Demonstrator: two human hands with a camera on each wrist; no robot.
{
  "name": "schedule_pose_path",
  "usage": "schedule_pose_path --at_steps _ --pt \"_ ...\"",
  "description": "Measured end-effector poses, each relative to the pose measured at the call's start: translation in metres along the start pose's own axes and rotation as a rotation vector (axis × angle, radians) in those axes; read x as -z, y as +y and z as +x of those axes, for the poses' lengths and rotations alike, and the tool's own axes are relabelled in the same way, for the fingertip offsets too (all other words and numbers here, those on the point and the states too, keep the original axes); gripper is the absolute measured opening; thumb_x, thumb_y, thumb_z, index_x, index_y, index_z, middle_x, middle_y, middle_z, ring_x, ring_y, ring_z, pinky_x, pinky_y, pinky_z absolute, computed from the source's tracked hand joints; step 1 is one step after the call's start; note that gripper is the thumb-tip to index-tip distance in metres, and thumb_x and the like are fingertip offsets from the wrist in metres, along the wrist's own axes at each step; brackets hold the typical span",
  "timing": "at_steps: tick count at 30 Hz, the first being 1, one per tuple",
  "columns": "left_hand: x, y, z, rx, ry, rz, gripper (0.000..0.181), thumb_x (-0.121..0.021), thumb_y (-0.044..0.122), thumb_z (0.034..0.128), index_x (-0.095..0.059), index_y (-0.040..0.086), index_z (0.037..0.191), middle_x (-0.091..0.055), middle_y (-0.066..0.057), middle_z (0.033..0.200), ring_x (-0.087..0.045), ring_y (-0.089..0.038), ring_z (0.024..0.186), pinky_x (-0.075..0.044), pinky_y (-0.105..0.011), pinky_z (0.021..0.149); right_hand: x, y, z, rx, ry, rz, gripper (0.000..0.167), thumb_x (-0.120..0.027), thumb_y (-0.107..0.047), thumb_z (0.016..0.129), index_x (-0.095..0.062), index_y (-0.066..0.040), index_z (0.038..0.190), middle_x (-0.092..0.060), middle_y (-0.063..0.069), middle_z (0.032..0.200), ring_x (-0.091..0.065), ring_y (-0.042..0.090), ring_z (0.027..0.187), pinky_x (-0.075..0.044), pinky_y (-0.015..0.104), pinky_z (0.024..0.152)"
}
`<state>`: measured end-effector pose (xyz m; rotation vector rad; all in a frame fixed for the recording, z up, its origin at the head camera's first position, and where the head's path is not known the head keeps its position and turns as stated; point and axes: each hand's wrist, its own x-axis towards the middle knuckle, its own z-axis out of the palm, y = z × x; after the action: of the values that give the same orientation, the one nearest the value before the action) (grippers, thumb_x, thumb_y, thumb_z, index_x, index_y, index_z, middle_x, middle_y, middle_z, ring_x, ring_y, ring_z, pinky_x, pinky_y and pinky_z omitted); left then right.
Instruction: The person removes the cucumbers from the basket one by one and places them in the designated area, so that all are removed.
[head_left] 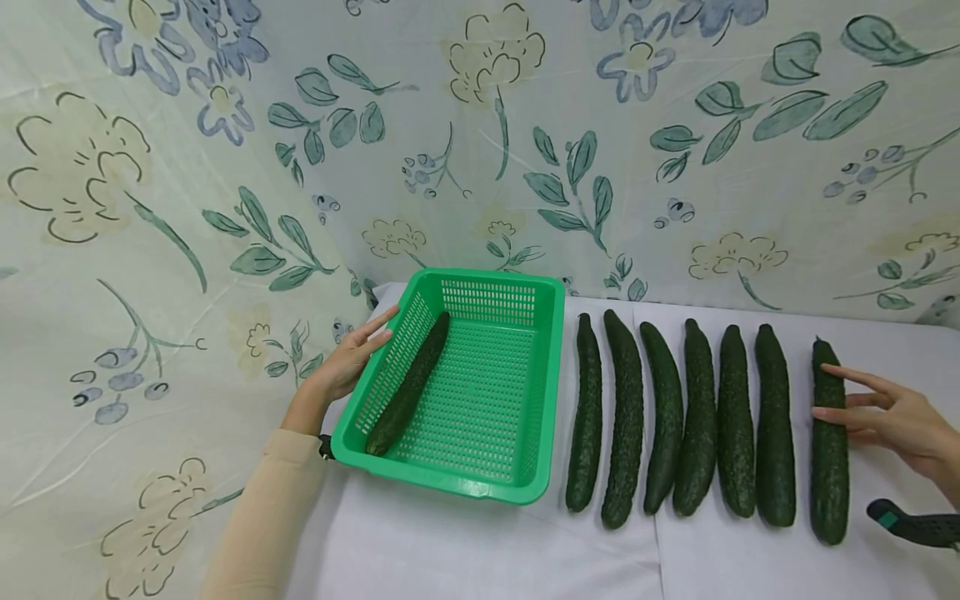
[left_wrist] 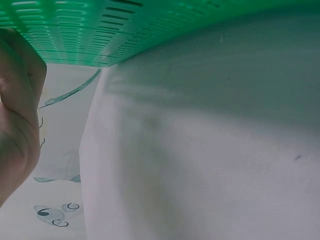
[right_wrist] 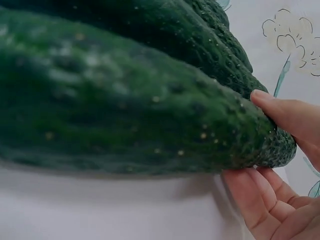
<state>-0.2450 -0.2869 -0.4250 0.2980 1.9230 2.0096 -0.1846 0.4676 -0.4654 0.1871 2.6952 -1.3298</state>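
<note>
A green plastic basket (head_left: 555,383) stands on the left of the table with one dark green cucumber (head_left: 412,387) lying along its left side. My left hand (head_left: 347,360) touches the outside of the basket's left wall near the rim, its visible fingers fairly straight. In the left wrist view, that hand (left_wrist: 20,105) is beside the slotted wall, its fingertips out of sight. At the far right, my right hand (head_left: 896,421) pinches the rightmost cucumber (head_left: 829,492). The right wrist view shows the thumb on one side of this cucumber (right_wrist: 125,115) and the fingers on the other.
Several more cucumbers (head_left: 700,417) lie side by side, lengthwise, between the basket and the held one. A white cloth (head_left: 600,558) covers the table. Flower-patterned fabric (head_left: 480,167) hangs behind and at the left.
</note>
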Motion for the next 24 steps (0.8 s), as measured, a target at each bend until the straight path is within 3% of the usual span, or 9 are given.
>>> schedule_pose_path --at_steps 2,3,6,7,9,10,17,24 --pt "0.0 0.0 0.0 0.001 0.004 0.001 0.053 -0.043 0.026 0.1091 -0.026 0.032 0.16 -0.04 -0.023 0.151 -0.066 -0.024 0.11 -0.059 -0.035 0.081 -0.001 -0.002 0.0 -0.014 0.005 0.008 0.086 -0.072 -0.028 0.095 -0.015 -0.039 0.159 -0.015 0.055 0.133 -0.061 0.026 0.08 -0.059 0.033 0.063" --pt "0.0 0.0 0.0 0.001 0.005 0.0 0.053 -0.043 0.026 0.1091 -0.026 0.032 0.16 -0.04 -0.023 0.151 -0.066 -0.024 0.11 -0.059 -0.035 0.081 -0.002 -0.002 0.0 -0.019 0.013 0.009 0.084 -0.072 -0.028 0.095 -0.018 -0.047 0.156 -0.016 0.055 0.132 -0.061 0.024 0.077 -0.058 0.033 0.062" --pt "0.0 0.0 0.0 0.003 0.007 0.0 0.053 -0.043 0.026 0.1091 -0.026 0.032 0.16 -0.04 -0.023 0.151 -0.066 -0.024 0.11 -0.059 -0.036 0.081 -0.006 -0.005 0.0 -0.046 0.035 0.014 0.082 -0.073 -0.029 0.094 -0.02 -0.049 0.154 -0.02 0.052 0.131 -0.059 0.02 0.07 -0.057 0.031 0.059" --pt "0.0 0.0 0.0 0.004 0.007 0.0 0.053 -0.043 0.027 0.1091 -0.026 0.032 0.16 -0.04 -0.023 0.152 -0.066 -0.024 0.111 -0.059 -0.036 0.082 -0.006 -0.006 0.0 -0.055 0.038 0.015 0.084 -0.073 -0.03 0.094 -0.02 -0.042 0.158 -0.021 0.052 0.13 -0.059 0.021 0.07 -0.057 0.031 0.059" --pt "0.001 -0.001 0.0 0.005 0.006 0.004 0.053 -0.042 0.027 0.1092 -0.026 0.033 0.16 -0.039 -0.022 0.153 -0.065 -0.024 0.112 -0.058 -0.036 0.083 -0.009 -0.004 0.002 -0.064 0.049 0.0 0.083 -0.074 -0.033 0.093 -0.021 -0.046 0.156 -0.025 0.05 0.128 -0.059 0.02 0.068 -0.056 0.03 0.057" --pt "0.001 -0.001 0.0 0.005 0.006 0.006 0.053 -0.042 0.027 0.1093 -0.026 0.032 0.16 -0.039 -0.021 0.153 -0.065 -0.025 0.113 -0.058 -0.037 0.083 -0.009 -0.005 0.002 -0.07 0.051 -0.009 0.086 -0.075 -0.035 0.092 -0.02 -0.037 0.159 -0.026 0.049 0.128 -0.059 0.02 0.069 -0.056 0.03 0.057" --pt "0.0 0.0 0.0 -0.001 -0.003 0.001 0.053 -0.041 0.026 0.1096 -0.025 0.031 0.16 -0.039 -0.023 0.153 -0.064 -0.026 0.114 -0.058 -0.037 0.083 -0.01 -0.012 0.0 -0.049 0.059 -0.088 0.089 -0.076 -0.035 0.091 -0.025 -0.013 0.16 -0.035 0.043 0.118 -0.061 0.019 0.071 -0.057 0.031 0.057" --pt "0.001 0.0 0.0 -0.003 0.002 0.013 0.053 -0.041 0.026 0.1097 -0.025 0.031 0.16 -0.04 -0.022 0.152 -0.065 -0.026 0.113 -0.058 -0.037 0.082 -0.01 -0.014 -0.003 -0.059 0.039 -0.058 0.089 -0.075 -0.034 0.092 -0.022 -0.014 0.16 -0.04 0.038 0.115 -0.06 0.018 0.074 -0.057 0.032 0.06"
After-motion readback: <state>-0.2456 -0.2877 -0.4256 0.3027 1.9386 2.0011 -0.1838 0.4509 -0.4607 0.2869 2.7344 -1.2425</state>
